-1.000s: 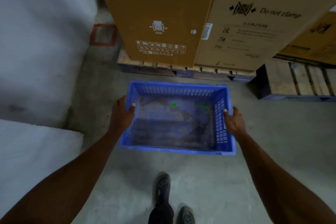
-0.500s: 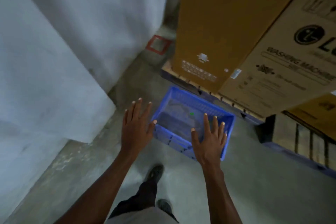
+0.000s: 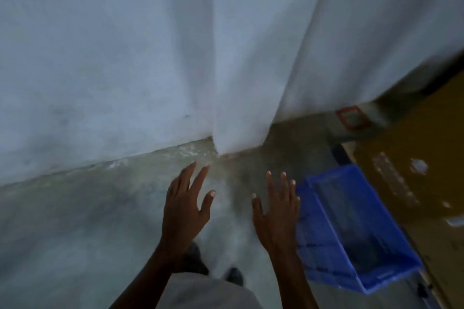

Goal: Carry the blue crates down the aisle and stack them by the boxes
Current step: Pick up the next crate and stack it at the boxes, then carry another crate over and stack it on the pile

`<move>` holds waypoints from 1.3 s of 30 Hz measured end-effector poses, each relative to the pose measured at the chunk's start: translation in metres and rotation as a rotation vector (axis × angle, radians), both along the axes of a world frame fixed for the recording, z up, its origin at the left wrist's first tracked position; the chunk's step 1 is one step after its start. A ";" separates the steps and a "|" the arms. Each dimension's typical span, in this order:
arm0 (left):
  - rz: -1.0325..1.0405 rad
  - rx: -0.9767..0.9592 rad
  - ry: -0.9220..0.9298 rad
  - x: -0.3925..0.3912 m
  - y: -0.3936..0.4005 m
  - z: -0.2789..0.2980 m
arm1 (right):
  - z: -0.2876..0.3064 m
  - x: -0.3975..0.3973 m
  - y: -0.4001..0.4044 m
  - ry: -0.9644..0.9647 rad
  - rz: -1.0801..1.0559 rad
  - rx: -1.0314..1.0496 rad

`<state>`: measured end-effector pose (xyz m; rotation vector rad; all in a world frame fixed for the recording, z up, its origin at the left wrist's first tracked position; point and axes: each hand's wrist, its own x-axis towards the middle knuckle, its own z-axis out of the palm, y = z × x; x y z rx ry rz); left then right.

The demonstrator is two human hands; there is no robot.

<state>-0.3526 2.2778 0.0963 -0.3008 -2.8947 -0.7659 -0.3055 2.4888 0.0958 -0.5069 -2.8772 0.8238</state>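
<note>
Both hands off blue crate [image 3: 351, 231] since a second ago; view swung left toward white wall [image 3: 113, 57]. Crate sits on concrete floor [image 3: 75, 221], right side, against cardboard box [image 3: 411, 170]. Left hand [image 3: 184, 208] and right hand [image 3: 276, 211] empty, fingers spread. Risk: foot clips crate during turn, shifting it. Crate: rigid slotted plastic, rectangular. Floor rough, mottled.

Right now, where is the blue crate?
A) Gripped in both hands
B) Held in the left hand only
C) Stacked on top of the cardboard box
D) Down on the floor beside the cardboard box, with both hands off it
D: the blue crate sits on the floor against the cardboard box, while the left hand and right hand are spread open and hold nothing.
</note>
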 end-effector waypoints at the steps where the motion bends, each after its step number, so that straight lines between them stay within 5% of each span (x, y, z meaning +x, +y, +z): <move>1: 0.069 0.004 -0.003 0.011 -0.029 0.000 | 0.002 -0.003 -0.026 -0.004 0.081 -0.001; 19: 1.211 0.184 -0.023 0.269 -0.574 -0.004 | -0.015 0.047 -0.621 -0.155 1.163 -0.020; 39: 1.791 0.310 -0.003 0.298 -1.065 -0.008 | -0.017 0.009 -1.286 -0.157 1.797 -0.018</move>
